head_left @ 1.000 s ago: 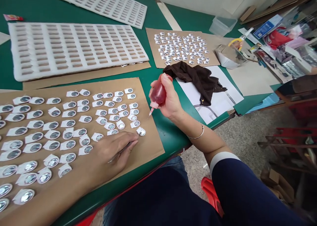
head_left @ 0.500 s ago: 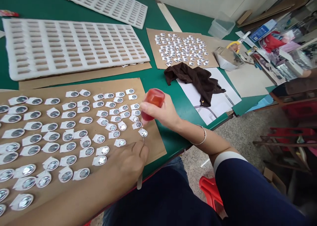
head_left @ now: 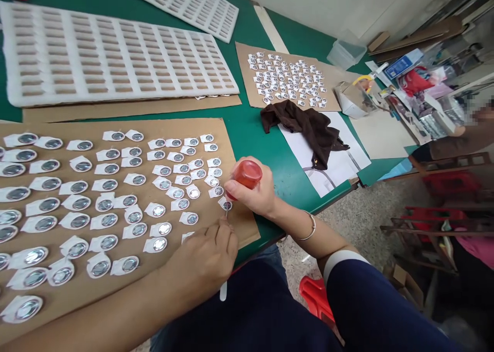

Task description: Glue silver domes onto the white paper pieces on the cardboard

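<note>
My right hand (head_left: 259,195) is wrapped round a red squeeze bottle (head_left: 247,174), tilted with its lower end down by a small round silver piece on white backing (head_left: 227,205). My left hand (head_left: 210,251) is closed on a thin metal tool (head_left: 224,292); the tool's fine tip reaches that same piece, and its flat end sticks out below the hand. Both hands are over the right end of a brown cardboard sheet (head_left: 247,228). Rows of similar silver pieces on white backings lie across the sheet to the left. The bottle's tip is hidden.
White slotted trays (head_left: 116,58) lie behind the sheet. A second cardboard (head_left: 250,92) holds many small pieces. A dark brown cloth (head_left: 304,125) rests on white paper (head_left: 343,172). Farther right are a clear plastic box (head_left: 346,51), scissors and clutter. A red stool (head_left: 316,298) stands below.
The bottle and my right hand have come lower, closer to the silver piece. My left hand still holds the tool at that piece. The view has shifted slightly.
</note>
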Available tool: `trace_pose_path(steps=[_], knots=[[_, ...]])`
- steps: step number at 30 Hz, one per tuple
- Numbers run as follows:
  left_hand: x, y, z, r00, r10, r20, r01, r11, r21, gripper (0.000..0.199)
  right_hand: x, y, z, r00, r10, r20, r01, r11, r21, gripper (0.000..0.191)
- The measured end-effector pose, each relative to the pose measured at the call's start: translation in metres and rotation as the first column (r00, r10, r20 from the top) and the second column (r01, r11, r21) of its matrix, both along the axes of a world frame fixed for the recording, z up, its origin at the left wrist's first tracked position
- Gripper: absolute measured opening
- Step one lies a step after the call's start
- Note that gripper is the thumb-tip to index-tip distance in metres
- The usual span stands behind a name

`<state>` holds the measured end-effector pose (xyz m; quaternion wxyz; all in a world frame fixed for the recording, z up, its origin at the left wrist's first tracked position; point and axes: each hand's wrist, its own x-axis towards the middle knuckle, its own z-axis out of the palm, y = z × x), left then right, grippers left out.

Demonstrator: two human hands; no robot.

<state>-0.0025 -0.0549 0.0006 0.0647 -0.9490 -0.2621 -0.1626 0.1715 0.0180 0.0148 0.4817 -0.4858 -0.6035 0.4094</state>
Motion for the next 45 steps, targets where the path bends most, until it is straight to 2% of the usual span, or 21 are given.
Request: trace_pose_path(steps=[6, 11, 21, 27, 36, 45], knots=[[0.003, 0.0035, 0.0032, 0.999, 0.012, 0.043, -0.012, 1.0, -0.01, 0.024, -0.0005, 0.0003, 0.0017, 0.998, 0.039, 0.054, -0.036, 0.998, -0.054, 0.035], [0.003, 0.0056, 0.0077, 0.999, -0.008, 0.048, 0.009, 1.0, -0.021, 0.024, -0.0017, 0.001, 0.0043, 0.994, 0.052, 0.092, -0.05, 0.999, -0.015, 0.036], [0.0038, 0.0021, 0.0011, 0.997, 0.017, 0.074, -0.014, 0.999, -0.044, 0.025, -0.0019, 0.0023, 0.0024, 0.992, 0.07, 0.104, -0.076, 0.996, 0.053, 0.034], [0.0021, 0.0022, 0.0014, 0.999, 0.012, 0.047, -0.009, 0.998, -0.061, 0.026, -0.0007, 0.0031, 0.0015, 0.989, 0.072, 0.127, -0.079, 0.996, 0.047, 0.036], [0.0009, 0.0034, 0.0016, 0.998, 0.01, 0.062, -0.007, 0.999, -0.041, 0.027, -0.0024, 0.0046, -0.0003, 0.993, 0.042, 0.108, -0.058, 0.986, 0.153, 0.034], [0.0002, 0.0051, 0.0027, 0.998, -0.014, 0.057, 0.015, 1.0, -0.026, 0.025, -0.0022, 0.0046, -0.0024, 0.993, 0.044, 0.11, -0.057, 0.991, 0.121, 0.036]])
